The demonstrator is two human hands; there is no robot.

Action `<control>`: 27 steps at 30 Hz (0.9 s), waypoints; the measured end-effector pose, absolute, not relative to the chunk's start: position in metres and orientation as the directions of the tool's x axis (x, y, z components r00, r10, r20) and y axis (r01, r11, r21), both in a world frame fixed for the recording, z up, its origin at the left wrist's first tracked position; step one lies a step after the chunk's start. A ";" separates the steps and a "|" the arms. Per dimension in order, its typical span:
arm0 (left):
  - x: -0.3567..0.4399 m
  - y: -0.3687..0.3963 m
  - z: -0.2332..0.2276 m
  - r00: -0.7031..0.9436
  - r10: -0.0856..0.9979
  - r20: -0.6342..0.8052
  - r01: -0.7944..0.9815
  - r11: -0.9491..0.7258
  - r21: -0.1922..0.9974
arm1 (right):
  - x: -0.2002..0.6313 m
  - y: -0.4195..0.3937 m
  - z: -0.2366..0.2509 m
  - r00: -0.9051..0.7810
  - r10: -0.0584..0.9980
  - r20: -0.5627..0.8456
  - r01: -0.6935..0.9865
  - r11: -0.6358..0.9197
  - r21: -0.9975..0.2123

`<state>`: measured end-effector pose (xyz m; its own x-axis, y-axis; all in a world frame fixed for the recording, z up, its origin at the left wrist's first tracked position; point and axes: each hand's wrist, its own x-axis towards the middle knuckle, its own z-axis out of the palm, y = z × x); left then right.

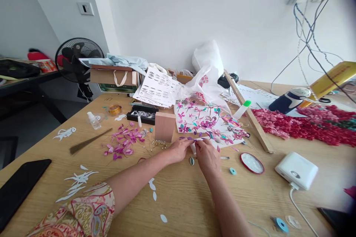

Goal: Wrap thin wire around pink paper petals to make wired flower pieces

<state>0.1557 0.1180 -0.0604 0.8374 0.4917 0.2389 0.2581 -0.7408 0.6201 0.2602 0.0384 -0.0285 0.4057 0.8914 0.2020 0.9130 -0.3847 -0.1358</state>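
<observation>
Fingers of both hands meet over one small purple petal piece, pinched between the left hand and the right hand just at the near edge of the flowered sheet, which lies on the wooden counter. Each hand looks narrowly closed on the piece, though how firmly it is held is too small to tell. To work such a thing well, the grip should probably stay light and close to the tips, so the petal neither creases nor twists, with both wrists resting low on the counter for steadiness. A white tube-like bit shows just under the fingers, partly hidden. More loose pink petals lie in a heap to the left, near a wooden block, within easy reach of the left hand. A round red lid sits to the right, and a white glue bottle with a green cap stands beyond the sheet. Small teal pieces near the right hand could be swept off by a careless sleeve.
</observation>
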 end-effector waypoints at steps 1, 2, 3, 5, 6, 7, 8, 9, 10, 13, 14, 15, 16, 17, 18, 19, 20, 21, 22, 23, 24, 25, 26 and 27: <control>0.156 0.118 -0.060 0.837 0.492 0.240 0.258 -0.741 0.620 | 0.260 0.038 -0.029 0.403 0.893 0.201 0.914 -0.383 -0.134; 0.156 0.118 -0.060 0.837 0.492 0.241 0.257 -0.741 0.620 | 0.261 0.038 -0.029 0.402 0.894 0.201 0.915 -0.382 -0.132; 0.156 0.118 -0.060 0.837 0.490 0.242 0.255 -0.742 0.620 | 0.261 0.039 -0.029 0.401 0.894 0.200 0.915 -0.381 -0.130; 0.156 0.118 -0.061 0.841 0.484 0.243 0.249 -0.744 0.620 | 0.261 0.039 -0.029 0.401 0.894 0.201 0.915 -0.384 -0.121; 0.156 0.118 -0.061 0.842 0.483 0.242 0.249 -0.744 0.620 | 0.261 0.039 -0.030 0.402 0.893 0.202 0.915 -0.386 -0.116; 0.156 0.118 -0.062 0.842 0.484 0.240 0.251 -0.744 0.620 | 0.260 0.039 -0.030 0.402 0.893 0.203 0.915 -0.387 -0.111; 0.155 0.118 -0.062 0.840 0.487 0.237 0.255 -0.742 0.620 | 0.260 0.039 -0.031 0.403 0.892 0.205 0.915 -0.389 -0.107; 0.155 0.118 -0.062 0.839 0.491 0.235 0.259 -0.740 0.621 | 0.259 0.039 -0.031 0.404 0.891 0.208 0.915 -0.391 -0.102; 0.155 0.117 -0.061 0.837 0.494 0.233 0.263 -0.738 0.621 | 0.259 0.039 -0.031 0.404 0.890 0.210 0.915 -0.392 -0.097; 0.154 0.117 -0.061 0.841 0.487 0.237 0.260 -0.747 0.612 | 0.257 0.039 -0.031 0.404 0.889 0.216 0.915 -0.395 -0.085; 0.154 0.116 -0.061 0.842 0.483 0.240 0.257 -0.751 0.608 | 0.257 0.039 -0.031 0.404 0.889 0.217 0.914 -0.396 -0.081; 0.154 0.116 -0.060 0.842 0.481 0.244 0.255 -0.755 0.604 | 0.257 0.039 -0.031 0.404 0.889 0.216 0.915 -0.397 -0.078; 0.154 0.116 -0.060 0.841 0.480 0.248 0.254 -0.756 0.603 | 0.257 0.039 -0.032 0.404 0.889 0.216 0.914 -0.398 -0.076; 0.154 0.116 -0.060 0.840 0.481 0.250 0.254 -0.757 0.603 | 0.256 0.040 -0.032 0.405 0.888 0.216 0.914 -0.399 -0.073; 0.153 0.116 -0.060 0.839 0.483 0.250 0.255 -0.756 0.603 | 0.256 0.040 -0.032 0.405 0.888 0.216 0.914 -0.400 -0.071; 0.153 0.116 -0.060 0.839 0.485 0.249 0.257 -0.755 0.603 | 0.256 0.040 -0.033 0.406 0.888 0.216 0.913 -0.401 -0.069; 0.153 0.116 -0.059 0.839 0.484 0.246 0.258 -0.754 0.603 | 0.256 0.041 -0.033 0.407 0.888 0.216 0.913 -0.402 -0.068; 0.152 0.115 -0.059 0.840 0.485 0.243 0.261 -0.754 0.603 | 0.256 0.041 -0.033 0.407 0.887 0.216 0.913 -0.402 -0.068; 0.152 0.115 -0.058 0.841 0.486 0.238 0.264 -0.753 0.602 | 0.255 0.041 -0.034 0.408 0.887 0.216 0.913 -0.403 -0.068; 0.152 0.115 -0.057 0.842 0.486 0.233 0.269 -0.753 0.600 | 0.255 0.041 -0.034 0.409 0.887 0.216 0.912 -0.404 -0.068; 0.151 0.114 -0.056 0.843 0.487 0.228 0.274 -0.753 0.598 | 0.255 0.041 -0.035 0.410 0.886 0.216 0.912 -0.406 -0.068; 0.151 0.114 -0.056 0.843 0.488 0.225 0.278 -0.754 0.595 | 0.254 0.041 -0.035 0.412 0.886 0.215 0.911 -0.407 -0.068; 0.151 0.114 -0.056 0.843 0.489 0.223 0.281 -0.755 0.593 | 0.254 0.041 -0.036 0.413 0.885 0.215 0.910 -0.408 -0.069; 0.151 0.114 -0.056 0.843 0.489 0.223 0.283 -0.756 0.590 | 0.254 0.042 -0.036 0.414 0.885 0.213 0.910 -0.409 -0.070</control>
<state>0.1512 0.1138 -0.0559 0.8432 0.4892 0.2227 0.2828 -0.7561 0.5903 0.2542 0.0415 -0.0361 0.4138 0.8850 0.2135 0.9100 -0.4087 -0.0698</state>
